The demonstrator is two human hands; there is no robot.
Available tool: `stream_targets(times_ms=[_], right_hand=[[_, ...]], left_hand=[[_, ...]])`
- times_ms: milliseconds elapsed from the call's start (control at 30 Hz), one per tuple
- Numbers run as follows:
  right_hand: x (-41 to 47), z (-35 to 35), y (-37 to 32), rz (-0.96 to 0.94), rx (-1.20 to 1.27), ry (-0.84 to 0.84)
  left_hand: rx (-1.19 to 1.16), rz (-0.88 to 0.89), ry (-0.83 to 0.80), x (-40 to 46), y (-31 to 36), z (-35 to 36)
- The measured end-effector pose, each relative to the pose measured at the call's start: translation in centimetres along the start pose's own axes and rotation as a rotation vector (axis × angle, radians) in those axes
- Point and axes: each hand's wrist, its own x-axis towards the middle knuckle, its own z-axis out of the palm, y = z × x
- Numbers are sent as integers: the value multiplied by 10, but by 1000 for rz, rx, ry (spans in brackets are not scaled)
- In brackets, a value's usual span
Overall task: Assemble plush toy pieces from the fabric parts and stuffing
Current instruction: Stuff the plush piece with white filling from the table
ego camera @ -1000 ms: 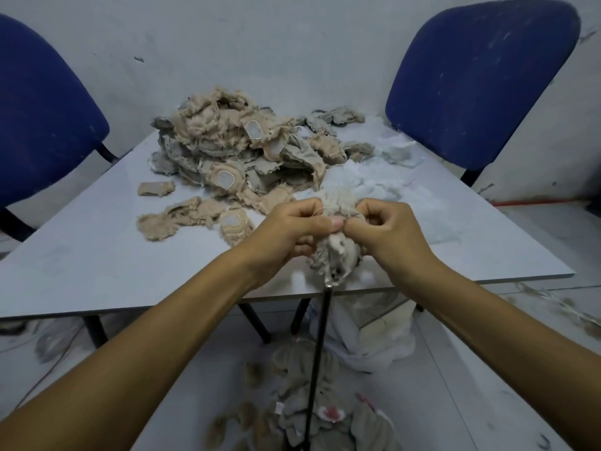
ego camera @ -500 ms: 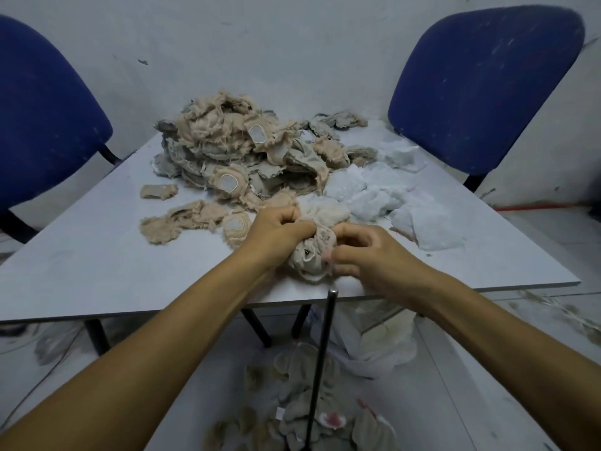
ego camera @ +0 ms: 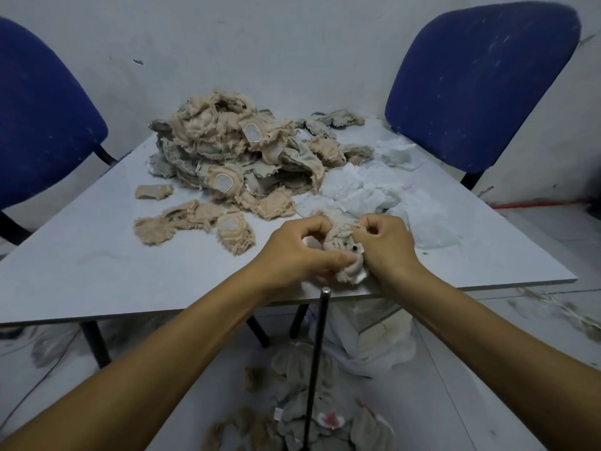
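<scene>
Grey table [ego camera: 97, 262] beneath, your left hand [ego camera: 292, 252] and right hand [ego camera: 387, 245] both pinch the plush toy piece [ego camera: 344, 252]; keep its opening spread between your fingers [ego camera: 341, 260] while stuffing.

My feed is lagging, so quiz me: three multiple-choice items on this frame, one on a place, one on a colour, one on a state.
1. Where does the fabric pile lie?
A. floor B. far side of the table C. chair
2. What colour are the chairs?
A. red B. green C. blue
3. What are the hands doing?
A. gripping one plush piece B. resting flat C. holding the rod

Key: B, it sits on the table toward the wall; C, both seats are blue; A, left hand and right hand curl round the plush piece.
</scene>
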Motion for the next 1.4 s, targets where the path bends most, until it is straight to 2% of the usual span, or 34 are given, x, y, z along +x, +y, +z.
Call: stream_targets(times_ms=[167, 233, 367, 467, 533, 667, 733, 800, 933, 1000, 1033, 1100, 1233, 1300, 1400], right_hand=[[-2, -16, -10, 259, 607, -515], [-4, -19, -8, 176, 496, -562], [-11, -13, -7, 10, 193, -321], [-12, -5, -5, -27, 60, -125], [-13, -2, -5, -41, 6, -72], [-11, 0, -4, -40, -60, 11], [-9, 1, -4, -6, -40, 5], [-8, 2, -6, 54, 25, -85], [-11, -13, -11, 146, 322, -452], [-14, -19, -11, 127, 345, -566], [-17, -20, -11, 89, 278, -562], [-21, -17, -10, 27, 176, -446], [-26, -10, -10, -49, 121, -230], [-26, -6, -7, -101, 53, -149], [-26, -2, -4, -152, -32, -38]], left_hand=[[-295, -126, 214, 11, -2, -6], [-317, -163, 278, 15, -4, -5], [-224, -162, 348, 19, -6, 3], [-271, -156, 217, 15, -6, 1], [-281, -131, 134, 8, -6, -2], [-71, -28, 68, -6, -7, -4], [-23, -8, 40, -11, -7, -2], [-57, -15, 92, -13, -6, 0], [-182, -91, 239, -5, -1, -3], [-148, -116, 331, 1, -1, -2], [-106, -119, 375, 4, -2, 1], [-59, -140, 391, 8, -3, 3], [-179, -173, 195, 6, 0, -5], [-257, -172, 154, 2, 0, -8], [-193, -139, 130, -3, 1, -8]])
